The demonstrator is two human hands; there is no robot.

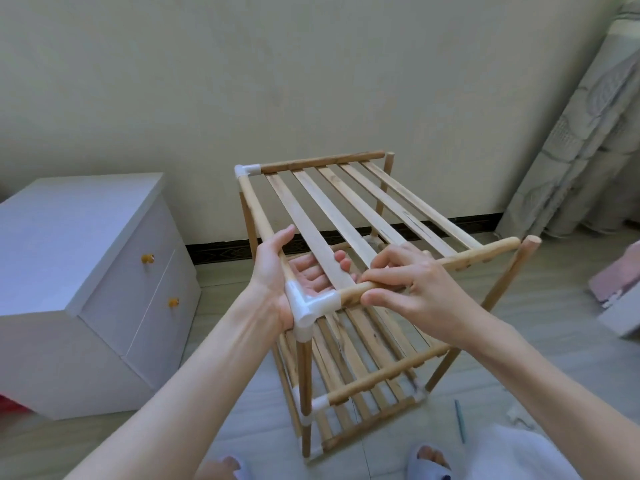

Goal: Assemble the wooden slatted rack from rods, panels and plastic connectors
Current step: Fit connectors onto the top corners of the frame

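We see the rack (pixel 349 271) standing on the floor (pixel 519 341) before the wall (pixel 277 81), with a cabinet (pixel 86 271) to its left. A rolled mattress (pixel 581 150) leans behind it to the right, and our slippered feet (pixel 429 462) sit just in front.

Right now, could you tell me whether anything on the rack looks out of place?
Yes: the top shelf has white connectors only on its left corners. On the right, its rod ends hang bare beside the uncapped posts, unjoined.

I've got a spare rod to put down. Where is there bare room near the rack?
Bare floor lies between the white cabinet and the rack. The cabinet top is bare too. Right of the rack it is crowded: a blue stick, scraps, boxes.
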